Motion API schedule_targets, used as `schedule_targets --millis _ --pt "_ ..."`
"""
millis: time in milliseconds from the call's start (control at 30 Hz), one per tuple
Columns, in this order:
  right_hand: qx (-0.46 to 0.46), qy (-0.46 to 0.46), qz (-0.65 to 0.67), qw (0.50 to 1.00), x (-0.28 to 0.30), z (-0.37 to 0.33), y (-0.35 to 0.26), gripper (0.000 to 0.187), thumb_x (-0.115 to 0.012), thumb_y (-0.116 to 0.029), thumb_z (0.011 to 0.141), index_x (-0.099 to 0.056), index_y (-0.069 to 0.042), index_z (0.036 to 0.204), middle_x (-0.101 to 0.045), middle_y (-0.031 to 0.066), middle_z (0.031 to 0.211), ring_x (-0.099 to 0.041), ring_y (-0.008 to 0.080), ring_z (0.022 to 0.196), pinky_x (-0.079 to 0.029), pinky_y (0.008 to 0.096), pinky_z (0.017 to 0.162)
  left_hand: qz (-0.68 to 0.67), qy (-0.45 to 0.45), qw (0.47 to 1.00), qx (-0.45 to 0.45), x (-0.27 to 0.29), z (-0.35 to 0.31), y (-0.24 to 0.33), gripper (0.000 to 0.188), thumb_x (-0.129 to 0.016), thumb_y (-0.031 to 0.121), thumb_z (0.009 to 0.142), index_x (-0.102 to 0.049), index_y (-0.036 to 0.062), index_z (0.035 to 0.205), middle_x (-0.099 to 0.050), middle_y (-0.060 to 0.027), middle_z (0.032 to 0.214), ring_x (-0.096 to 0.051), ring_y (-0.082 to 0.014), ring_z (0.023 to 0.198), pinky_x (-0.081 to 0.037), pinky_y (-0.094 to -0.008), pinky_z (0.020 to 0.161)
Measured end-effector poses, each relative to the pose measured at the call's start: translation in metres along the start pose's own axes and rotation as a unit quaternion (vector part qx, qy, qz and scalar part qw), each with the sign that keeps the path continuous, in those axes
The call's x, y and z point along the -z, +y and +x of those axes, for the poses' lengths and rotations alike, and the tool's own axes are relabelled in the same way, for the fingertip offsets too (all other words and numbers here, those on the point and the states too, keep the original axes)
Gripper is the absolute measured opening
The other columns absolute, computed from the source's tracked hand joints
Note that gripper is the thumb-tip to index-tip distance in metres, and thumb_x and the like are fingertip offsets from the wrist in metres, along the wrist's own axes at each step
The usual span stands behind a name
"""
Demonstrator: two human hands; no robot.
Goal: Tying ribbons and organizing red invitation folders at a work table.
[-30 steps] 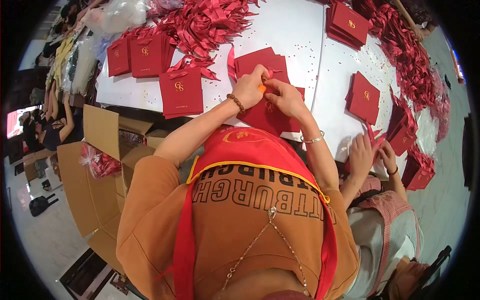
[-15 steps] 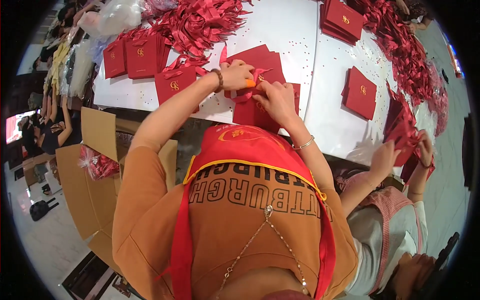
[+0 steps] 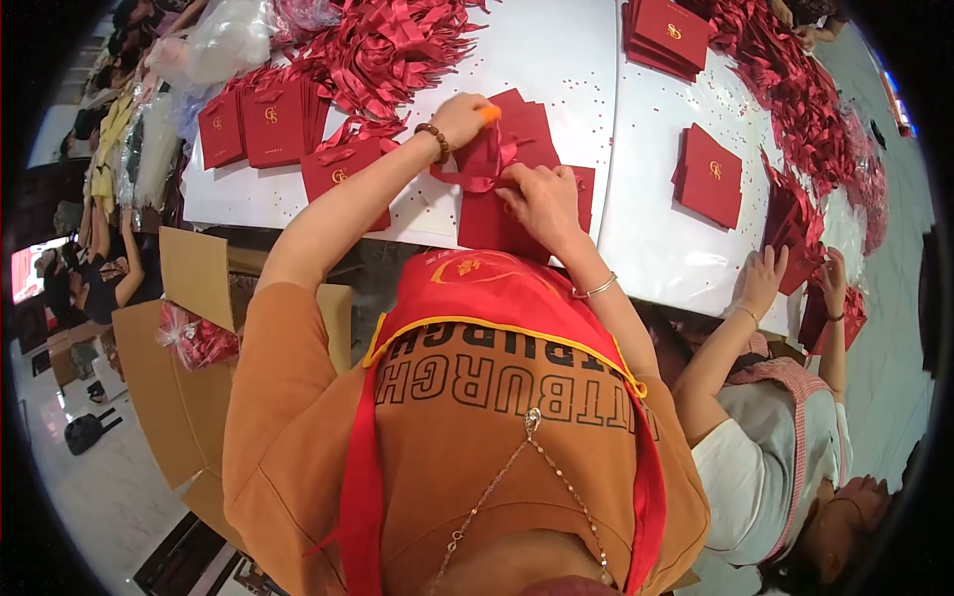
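Red paper gift bags (image 3: 522, 214) lie overlapping at the table edge in front of me. A loop of shiny red ribbon (image 3: 477, 182) runs across them. My left hand (image 3: 465, 121), with an orange cover on one finger, is closed at the ribbon's upper part, above the bags. Lower and to its right, my right hand (image 3: 545, 197) has its thumb and fingers pinched on the ribbon, over the lower bag. Its palm side and part of that bag are hidden.
Stacks of red bags (image 3: 273, 124) and a heap of ribbons (image 3: 383, 55) sit at the far left. More bags (image 3: 712, 177) lie to the right. A co-worker's hands (image 3: 763, 276) are over bags at the right edge. An open cardboard box (image 3: 164, 387) stands at my left.
My left hand has moved up and away from my right hand, which stays low at the ribbon. The co-worker's hands have moved farther apart.
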State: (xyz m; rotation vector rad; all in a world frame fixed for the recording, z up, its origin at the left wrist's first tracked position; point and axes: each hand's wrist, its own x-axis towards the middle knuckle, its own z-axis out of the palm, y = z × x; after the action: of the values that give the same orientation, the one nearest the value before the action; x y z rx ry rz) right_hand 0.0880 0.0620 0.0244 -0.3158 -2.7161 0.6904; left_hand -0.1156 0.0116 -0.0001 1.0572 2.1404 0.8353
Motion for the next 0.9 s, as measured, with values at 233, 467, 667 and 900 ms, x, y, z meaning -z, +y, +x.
schedule_targets --millis 233,467,667,900 --pt "-0.144 -0.053 0.074 0.985 -0.021 0.005 0.045 0.026 -0.065 -0.029 0.076 -0.060 -0.011 0.094 -0.065 0.0068 0.072 -0.061 0.0243 0.070 -0.038 0.0359 0.071 0.286 0.029 0.948 0.139 0.025 -0.021 -0.038 0.038 -0.049 0.034 0.084 -0.058 -0.0009 0.096 -0.062 -0.0201 0.094 -0.059 -0.0340 0.093 -0.046 -0.0424 0.078" --pt "-0.220 -0.139 0.111 0.959 -0.015 0.018 0.045 0.034 -0.067 -0.035 0.074 -0.063 -0.013 0.099 -0.066 0.0092 0.081 -0.063 0.0257 0.075 -0.046 0.0342 0.070 0.261 0.147 0.953 0.043 0.004 -0.026 -0.073 0.026 -0.055 0.026 0.081 -0.055 0.0010 0.089 -0.063 -0.0180 0.086 -0.063 -0.0317 0.075 -0.050 -0.0424 0.066" --pt "-0.197 -0.148 0.124 0.961 -0.014 0.025 0.045 0.028 -0.067 -0.033 0.074 -0.065 -0.015 0.095 -0.066 0.0091 0.081 -0.063 0.0254 0.075 -0.047 0.0361 0.067 -0.345 0.050 0.937 0.021 0.001 -0.040 -0.005 0.013 -0.052 0.001 0.079 -0.050 0.0009 0.091 -0.060 -0.0112 0.083 -0.058 -0.0124 0.059 -0.047 -0.0214 0.047" --pt "0.005 0.060 -0.144 0.988 -0.008 0.008 0.017 0.020 -0.070 -0.018 0.063 -0.063 -0.012 0.081 -0.056 0.0037 0.086 -0.052 0.0220 0.085 -0.037 0.0364 0.067 -0.286 -0.067 0.956 0.022 -0.039 -0.044 0.004 0.019 -0.045 0.002 0.083 -0.059 -0.0018 0.096 -0.060 -0.0065 0.076 -0.057 -0.0102 0.059 -0.048 -0.0205 0.053"
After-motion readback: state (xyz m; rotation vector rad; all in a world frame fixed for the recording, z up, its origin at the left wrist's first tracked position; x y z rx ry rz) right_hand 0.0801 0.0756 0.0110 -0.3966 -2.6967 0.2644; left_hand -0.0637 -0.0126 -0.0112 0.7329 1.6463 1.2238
